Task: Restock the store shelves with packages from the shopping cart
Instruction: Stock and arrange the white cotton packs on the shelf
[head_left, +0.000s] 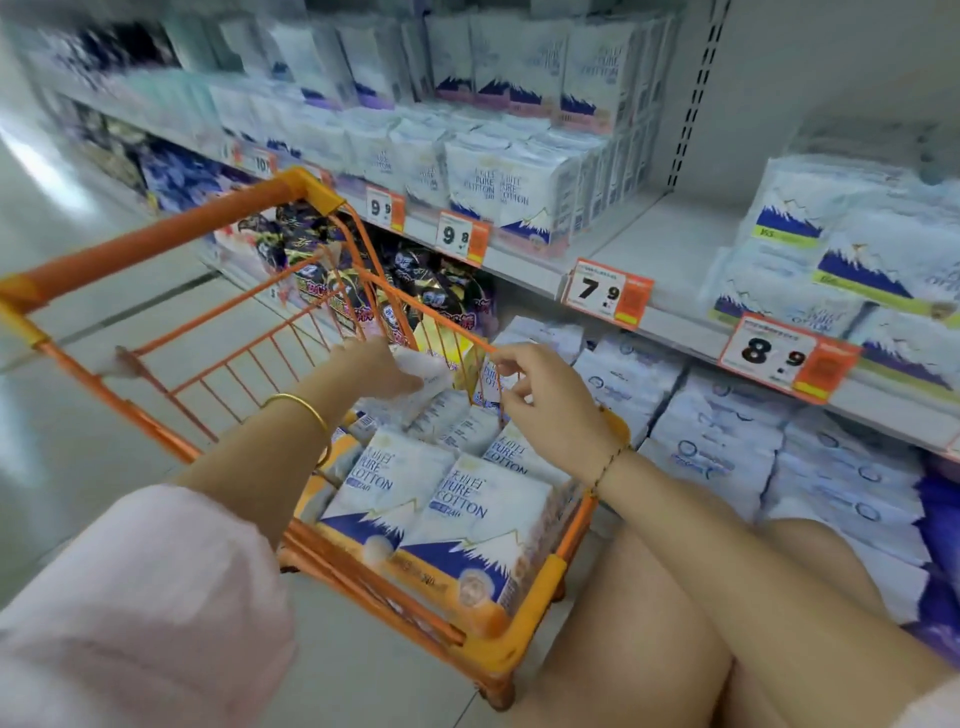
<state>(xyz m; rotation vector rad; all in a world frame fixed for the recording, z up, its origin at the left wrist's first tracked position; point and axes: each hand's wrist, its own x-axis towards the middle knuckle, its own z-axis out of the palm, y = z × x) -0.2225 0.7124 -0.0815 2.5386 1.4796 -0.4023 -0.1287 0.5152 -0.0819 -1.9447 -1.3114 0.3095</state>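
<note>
**Packages (457, 509) sit in the orange cart (156, 239)**

Bare floor (78, 415) lies open on the left, beside the cart's long handle. A pink sleeve (130, 597) is cut off at the bottom edge. The left hand (374, 369) reaches into the cart and grips one small white pack (431, 371), held just above the PURE COTTON packages at the near end. The right hand (540, 395) curls its fingers at the cart's top wire; I cannot tell if it holds the wire. Dark packs (415, 270) are partly hidden behind the wires. The shelves (530, 265) on the right have one bare spot past the stacked packs. The far left shelves are blurry.
</note>
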